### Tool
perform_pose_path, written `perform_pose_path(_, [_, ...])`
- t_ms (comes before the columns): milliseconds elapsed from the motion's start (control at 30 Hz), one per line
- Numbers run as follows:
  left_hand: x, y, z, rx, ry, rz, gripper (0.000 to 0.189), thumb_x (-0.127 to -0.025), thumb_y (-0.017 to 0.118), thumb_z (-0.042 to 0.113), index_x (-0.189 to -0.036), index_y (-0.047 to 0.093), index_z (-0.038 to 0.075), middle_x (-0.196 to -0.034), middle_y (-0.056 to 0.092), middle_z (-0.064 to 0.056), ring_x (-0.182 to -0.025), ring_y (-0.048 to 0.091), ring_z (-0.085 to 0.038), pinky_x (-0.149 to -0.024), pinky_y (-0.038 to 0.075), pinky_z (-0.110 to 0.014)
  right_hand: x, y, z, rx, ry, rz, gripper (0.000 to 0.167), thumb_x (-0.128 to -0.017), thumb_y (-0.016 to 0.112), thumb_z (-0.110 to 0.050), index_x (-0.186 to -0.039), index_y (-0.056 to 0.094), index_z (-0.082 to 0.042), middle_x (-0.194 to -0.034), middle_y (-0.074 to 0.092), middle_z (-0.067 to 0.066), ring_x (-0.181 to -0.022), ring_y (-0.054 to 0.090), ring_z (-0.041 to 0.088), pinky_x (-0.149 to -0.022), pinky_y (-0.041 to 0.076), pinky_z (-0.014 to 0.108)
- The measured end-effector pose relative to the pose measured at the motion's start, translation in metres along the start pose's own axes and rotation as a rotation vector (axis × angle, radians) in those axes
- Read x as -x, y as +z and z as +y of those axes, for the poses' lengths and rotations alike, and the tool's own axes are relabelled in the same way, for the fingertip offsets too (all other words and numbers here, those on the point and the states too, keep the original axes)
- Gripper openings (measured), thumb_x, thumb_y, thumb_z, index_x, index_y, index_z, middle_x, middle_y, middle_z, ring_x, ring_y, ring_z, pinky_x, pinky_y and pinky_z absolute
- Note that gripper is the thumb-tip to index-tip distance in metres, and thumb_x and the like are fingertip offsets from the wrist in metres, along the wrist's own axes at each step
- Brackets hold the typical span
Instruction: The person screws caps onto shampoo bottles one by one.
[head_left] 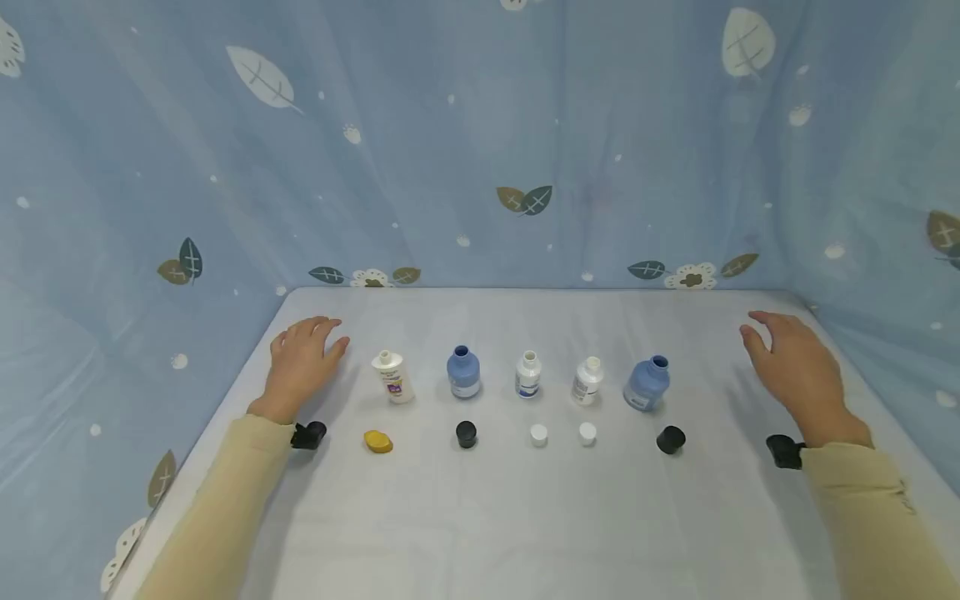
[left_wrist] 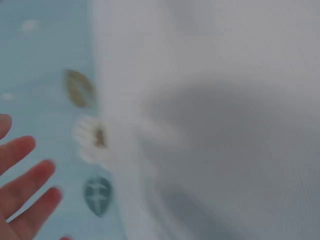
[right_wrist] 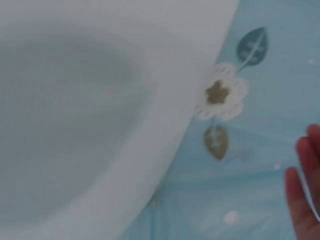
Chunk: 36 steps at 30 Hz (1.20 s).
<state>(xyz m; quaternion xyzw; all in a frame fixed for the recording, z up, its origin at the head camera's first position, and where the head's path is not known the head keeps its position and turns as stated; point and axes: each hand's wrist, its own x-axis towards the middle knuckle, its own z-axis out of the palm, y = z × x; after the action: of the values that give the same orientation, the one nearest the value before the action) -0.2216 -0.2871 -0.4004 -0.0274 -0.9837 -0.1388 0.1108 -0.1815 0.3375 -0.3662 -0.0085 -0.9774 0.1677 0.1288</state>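
Observation:
My left hand (head_left: 300, 367) hovers at the left of the table with relaxed fingers, holding nothing; a white bottle with a purple-marked label (head_left: 393, 379) is nearest to it. On the far right my right hand (head_left: 798, 371) is likewise relaxed, apart from the tilted blue bottle (head_left: 647, 384). Between them stand another blue bottle (head_left: 463, 373), a small white bottle (head_left: 528, 375) and a second white bottle (head_left: 587, 382), all uncapped. In front lie a yellow cap (head_left: 378, 442), a black cap (head_left: 466, 434), a white cap (head_left: 538, 435), another white cap (head_left: 587, 433) and a second black cap (head_left: 671, 439).
A white cloth covers the table (head_left: 480, 525). Behind it and at both sides hangs a blue curtain (head_left: 420, 150) with leaf and flower prints. A black wrist camera (head_left: 308, 435) sits below the left hand, and another black wrist camera (head_left: 784, 451) below the right.

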Motion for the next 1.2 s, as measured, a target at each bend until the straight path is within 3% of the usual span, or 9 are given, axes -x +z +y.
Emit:
perform_pose_path(100, [0.006, -0.010, 0.011, 0.182, -0.010, 0.033, 0.043, -0.093, 0.041, 0.042, -0.123, 0.053, 0.012, -0.122, 0.050, -0.013, -0.113, 0.042, -0.033, -0.090, 0.030, -0.053, 0.005, 0.004, -0.019, -0.091, 0.040, 0.191, 0.039, -0.095, 0.037, -0.028, -0.115, 0.055, 0.001, -0.110, 0.052, 0.022, -0.097, 0.047, 0.038, -0.078, 0.036, 0.052])
perform_pose_path(200, [0.013, -0.023, 0.026, 0.374, -0.035, 0.034, 0.043, -0.092, 0.040, 0.046, -0.122, 0.054, 0.019, -0.109, 0.059, -0.005, -0.099, 0.053, -0.024, -0.079, 0.042, -0.044, 0.008, 0.008, -0.045, -0.213, 0.053, 0.363, 0.034, -0.095, 0.039, -0.025, -0.105, 0.062, -0.002, -0.096, 0.060, 0.015, -0.085, 0.053, 0.028, -0.072, 0.039, 0.034])
perform_pose_path(367, [0.021, -0.039, 0.044, 0.553, -0.047, 0.048, 0.042, -0.091, 0.040, 0.048, -0.122, 0.053, 0.024, -0.097, 0.062, 0.003, -0.084, 0.057, -0.015, -0.071, 0.045, -0.033, 0.011, 0.006, -0.095, -0.410, 0.001, 0.485, 0.033, -0.094, 0.043, -0.030, -0.101, 0.065, -0.007, -0.082, 0.062, 0.005, -0.074, 0.050, 0.001, -0.068, 0.035, 0.010])
perform_pose_path(467, [0.019, -0.046, 0.052, 0.621, -0.016, 0.001, 0.043, -0.090, 0.043, 0.048, -0.126, 0.049, 0.025, -0.106, 0.059, 0.003, -0.095, 0.054, -0.016, -0.080, 0.042, -0.036, 0.012, 0.010, -0.127, -0.533, -0.076, 0.472, 0.030, -0.093, 0.045, -0.029, -0.101, 0.065, -0.009, -0.080, 0.061, 0.001, -0.072, 0.051, -0.004, -0.069, 0.039, 0.009])
perform_pose_path(633, [0.012, -0.053, 0.067, 0.762, 0.025, -0.195, 0.050, -0.085, 0.052, 0.049, -0.130, 0.042, 0.031, -0.122, 0.049, 0.005, -0.113, 0.042, -0.014, -0.093, 0.031, -0.047, 0.009, 0.027, -0.181, -0.668, -0.285, 0.394, 0.019, -0.092, 0.050, -0.018, -0.096, 0.066, -0.009, -0.075, 0.061, -0.001, -0.068, 0.055, 0.003, -0.065, 0.042, 0.013])
perform_pose_path(767, [0.017, -0.060, 0.076, 0.824, 0.030, -0.300, 0.051, -0.085, 0.055, 0.044, -0.131, 0.040, 0.030, -0.127, 0.046, 0.004, -0.117, 0.040, -0.016, -0.095, 0.029, -0.048, 0.010, 0.035, -0.224, -0.747, -0.390, 0.326, 0.016, -0.091, 0.051, -0.010, -0.094, 0.066, -0.006, -0.073, 0.060, 0.001, -0.066, 0.055, 0.007, -0.063, 0.043, 0.016])
perform_pose_path(933, [0.023, -0.063, 0.077, 0.869, 0.051, -0.327, 0.052, -0.087, 0.056, 0.037, -0.134, 0.038, 0.024, -0.130, 0.044, -0.002, -0.119, 0.039, -0.018, -0.097, 0.028, -0.047, 0.016, 0.031, -0.260, -0.871, -0.401, 0.299, 0.015, -0.090, 0.049, -0.003, -0.093, 0.063, 0.003, -0.072, 0.059, 0.011, -0.066, 0.057, 0.018, -0.066, 0.045, 0.018])
perform_pose_path(1200, [0.023, -0.048, 0.060, 0.947, 0.046, -0.398, 0.052, -0.086, 0.058, 0.033, -0.134, 0.038, 0.023, -0.130, 0.044, -0.002, -0.119, 0.041, -0.019, -0.098, 0.028, -0.045, 0.014, 0.043, -0.279, -1.051, -0.321, 0.233, 0.020, -0.093, 0.047, -0.010, -0.096, 0.061, 0.004, -0.075, 0.059, 0.015, -0.068, 0.056, 0.024, -0.065, 0.048, 0.026])
